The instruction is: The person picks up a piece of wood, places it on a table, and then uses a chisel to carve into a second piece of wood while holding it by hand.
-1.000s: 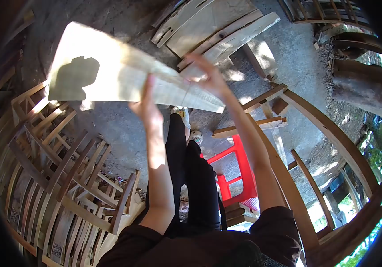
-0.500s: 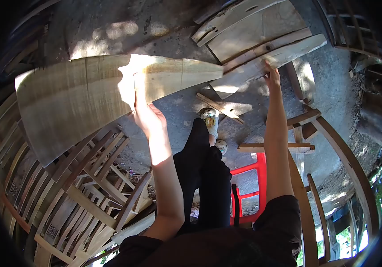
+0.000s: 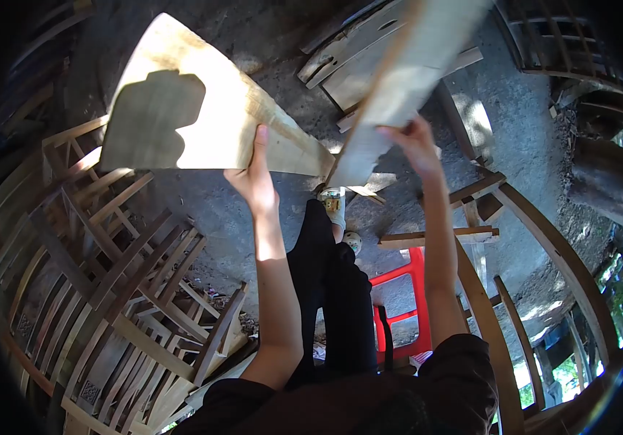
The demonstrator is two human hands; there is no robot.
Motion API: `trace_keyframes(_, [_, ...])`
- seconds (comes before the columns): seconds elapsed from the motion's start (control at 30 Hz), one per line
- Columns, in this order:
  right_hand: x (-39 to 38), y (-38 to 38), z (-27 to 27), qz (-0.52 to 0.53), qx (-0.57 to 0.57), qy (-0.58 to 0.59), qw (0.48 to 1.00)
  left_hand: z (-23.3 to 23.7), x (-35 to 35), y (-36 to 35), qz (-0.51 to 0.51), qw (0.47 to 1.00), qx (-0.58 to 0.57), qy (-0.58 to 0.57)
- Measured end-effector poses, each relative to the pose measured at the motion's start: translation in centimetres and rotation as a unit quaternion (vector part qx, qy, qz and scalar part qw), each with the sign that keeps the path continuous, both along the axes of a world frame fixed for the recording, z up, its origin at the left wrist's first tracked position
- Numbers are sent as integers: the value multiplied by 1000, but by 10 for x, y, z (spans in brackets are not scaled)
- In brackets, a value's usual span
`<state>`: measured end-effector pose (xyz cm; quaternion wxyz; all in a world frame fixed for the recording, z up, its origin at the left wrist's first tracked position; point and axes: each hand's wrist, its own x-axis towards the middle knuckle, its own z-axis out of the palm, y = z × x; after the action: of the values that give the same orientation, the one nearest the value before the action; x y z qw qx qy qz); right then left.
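Note:
A wide pale wooden board (image 3: 217,109) rises to the left, its narrow end low near the centre by my foot. My left hand (image 3: 253,170) grips its lower edge, thumb on the near face. To the right, a long plank (image 3: 391,94) stands steeply tilted, its upper part blurred. My right hand (image 3: 414,145) holds this plank by its right edge with fingers bent round it. The lower ends of both pieces come close together above my shoe (image 3: 333,206).
Wooden frames (image 3: 159,290) are piled at the left. More boards (image 3: 355,72) lie on the concrete floor (image 3: 514,145) ahead. A red plastic stool (image 3: 419,304) stands below my right arm, beside a curved wooden frame (image 3: 565,254) at the right.
Both pieces have been tipped up from lying nearly crosswise. The left board's wide end has swung upward, and the right plank has lifted off the other boards. My right hand has moved slightly left and down.

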<state>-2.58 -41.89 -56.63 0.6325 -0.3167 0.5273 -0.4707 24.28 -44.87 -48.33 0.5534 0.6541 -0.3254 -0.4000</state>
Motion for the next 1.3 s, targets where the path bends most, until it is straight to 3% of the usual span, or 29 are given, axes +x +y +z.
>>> trace_keyframes(0.13, [45, -37, 24, 162, 18, 45, 986, -16, -12, -2, 43, 997, 37, 58])
trace_keyframes(0.2, [57, -46, -7, 211, 16, 58, 976, -26, -5, -2, 39, 996, 45, 60])
trace_keyframes(0.27, [65, -52, -25, 294, -90, 69, 949, -41, 9, -1, 44, 994, 25, 93])
trace_keyframes(0.33, [64, -52, -38, 295, -67, 57, 951, -32, 18, -3, 37, 993, 56, 102])
trace_keyframes(0.4, [63, -49, -52, 285, -124, 105, 945, -24, 30, -2, -114, 991, 63, 14])
trace_keyframes(0.47, [60, -43, -64, 290, -119, 100, 944, -16, 41, 4, -148, 985, 86, 32])
trace_keyframes(0.53, [57, -42, -68, 298, -115, 95, 943, -9, 46, 7, -216, 960, 178, 14])
trace_keyframes(0.67, [51, -43, -64, 384, -116, 163, 901, 11, 19, 11, -248, 962, 95, 63])
trace_keyframes(0.73, [51, -41, -59, 405, -111, 186, 888, 9, 7, 7, -166, 985, 32, 27])
trace_keyframes(0.8, [55, -36, -53, 361, -113, 266, 886, 12, -1, 4, -153, 988, 0, 34])
trace_keyframes(0.87, [22, -43, -55, 223, 66, 67, 970, 13, -7, 2, -123, 992, -17, 26])
trace_keyframes(0.9, [-3, -37, -82, 22, 32, 82, 996, 14, -7, 1, -123, 992, -17, 25])
trace_keyframes(0.93, [-29, -33, -126, -180, -4, 94, 979, 13, -7, 0, -118, 992, -19, 32])
trace_keyframes(1.0, [-53, -34, -204, -411, 157, 188, 878, 12, -5, 1, -112, 993, -14, 35])
trace_keyframes(1.07, [-77, -40, -238, -340, 373, -25, 863, 11, -5, -1, -122, 991, 25, 47])
trace_keyframes(1.13, [-72, -49, -254, -328, 363, -80, 868, 7, -7, 0, -111, 993, 10, 41])
trace_keyframes(1.2, [-64, -51, -266, -350, 253, -65, 900, 4, -7, 7, -151, 988, 12, 29])
trace_keyframes(1.3, [-39, -45, -236, -294, 185, -55, 936, 10, -12, 16, -175, 982, 13, 67])
